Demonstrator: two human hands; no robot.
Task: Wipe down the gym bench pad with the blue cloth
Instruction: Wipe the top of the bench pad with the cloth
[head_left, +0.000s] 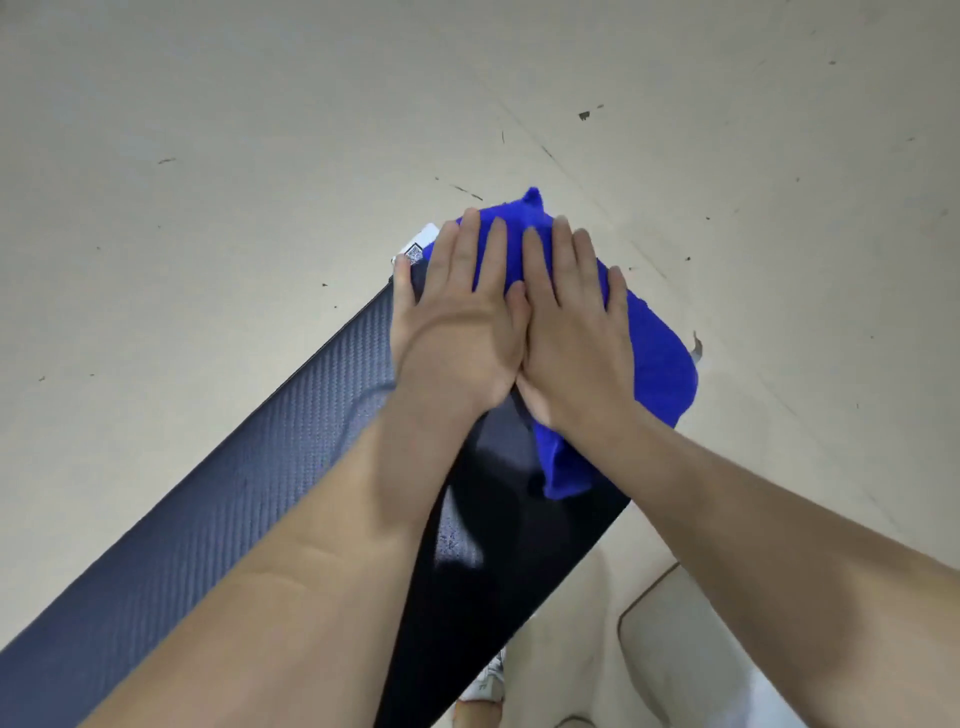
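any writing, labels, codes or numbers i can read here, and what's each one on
No readable words or numbers anywhere.
White label at the far end of the bench pad, beside the left hand: carries a QR-style code, too small and blurred to read, partly hidden by the blue cloth.
Blue cloth, under both hands: no print visible.
Right hand: hides nothing legible that shows.

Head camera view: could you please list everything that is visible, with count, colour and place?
gym bench pad: one, dark navy to black, running from lower left to centre
blue cloth: one, bright blue, spread over the pad's far end
label: one, white with a square code, at the pad's far corner
floor: pale beige, scuffed, all around
shoe: one, white, bottom edge
left hand: flat, open, on the cloth
right hand: flat, open, on the cloth
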